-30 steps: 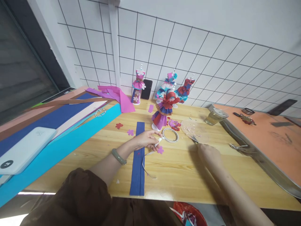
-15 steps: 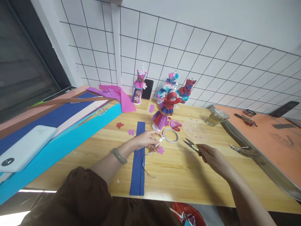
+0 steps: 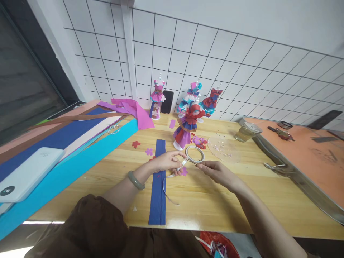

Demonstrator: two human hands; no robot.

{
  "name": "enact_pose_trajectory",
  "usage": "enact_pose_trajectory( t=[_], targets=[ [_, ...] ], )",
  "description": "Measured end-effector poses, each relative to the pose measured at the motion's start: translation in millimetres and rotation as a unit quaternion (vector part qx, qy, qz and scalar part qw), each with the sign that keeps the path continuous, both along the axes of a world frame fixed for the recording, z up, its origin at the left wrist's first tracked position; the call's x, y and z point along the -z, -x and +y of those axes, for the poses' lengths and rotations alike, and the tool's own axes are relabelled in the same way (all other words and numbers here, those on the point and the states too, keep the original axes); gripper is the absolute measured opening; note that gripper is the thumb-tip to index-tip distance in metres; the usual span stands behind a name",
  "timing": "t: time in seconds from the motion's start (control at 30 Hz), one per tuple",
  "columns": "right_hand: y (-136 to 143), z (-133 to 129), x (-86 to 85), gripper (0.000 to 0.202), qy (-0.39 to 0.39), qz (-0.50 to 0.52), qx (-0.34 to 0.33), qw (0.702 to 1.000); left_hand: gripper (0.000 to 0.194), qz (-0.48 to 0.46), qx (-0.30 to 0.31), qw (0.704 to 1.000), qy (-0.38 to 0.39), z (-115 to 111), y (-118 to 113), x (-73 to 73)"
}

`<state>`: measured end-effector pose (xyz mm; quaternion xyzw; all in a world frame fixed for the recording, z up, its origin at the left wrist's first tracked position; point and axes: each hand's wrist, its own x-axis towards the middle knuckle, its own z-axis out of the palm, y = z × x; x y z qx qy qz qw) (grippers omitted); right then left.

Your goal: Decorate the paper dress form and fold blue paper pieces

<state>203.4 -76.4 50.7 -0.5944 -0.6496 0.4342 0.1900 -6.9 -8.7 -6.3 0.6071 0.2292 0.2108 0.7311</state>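
My left hand pinches a narrow white strip of tape over a blue crepe paper strip. My right hand is closed around small thread snips, mostly covered by the fingers. Their blades reach the tape beside my left fingertips; whether they are cutting cannot be seen. Just beyond both hands lies a white roll of tape. A pink paper flower rests partly under my left fingers. Behind the roll stands a small dress form with layered purple, blue and red paper.
More paper-dressed forms and a phone stand by the tiled wall. Stacked coloured paper and a white power bank occupy the left. A thin clear sheet with beads, a lidded cup and an orange board are on the right.
My right hand has moved left with the snips, bringing the blades up to the tape at my left hand. My left hand has stayed nearly in place.
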Motion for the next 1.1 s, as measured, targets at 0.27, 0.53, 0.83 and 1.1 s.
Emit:
enact_pose_trajectory(
  t=[0.27,0.53,0.83,1.1],
  targets=[
    [5.0,3.7,-0.9,0.039,0.022,0.015,-0.014,1.0,0.045,0.023,0.013,0.999,-0.037,-0.8,-2.2,1.3],
    [4.7,6.9,2.0,0.039,0.011,0.013,-0.026,1.0,0.045,0.025,0.025,0.999,-0.038,0.5,-2.3,6.2],
    [2.6,6.3,10.3,0.04,-0.018,0.022,-0.022,0.999,0.045,0.034,0.026,0.998,-0.037,-0.2,-2.3,6.8],
    [4.8,4.3,6.3,0.042,-0.04,0.008,-0.023,0.999,0.047,0.031,0.028,0.999,-0.033,0.6,-1.9,7.1]
  ],
)
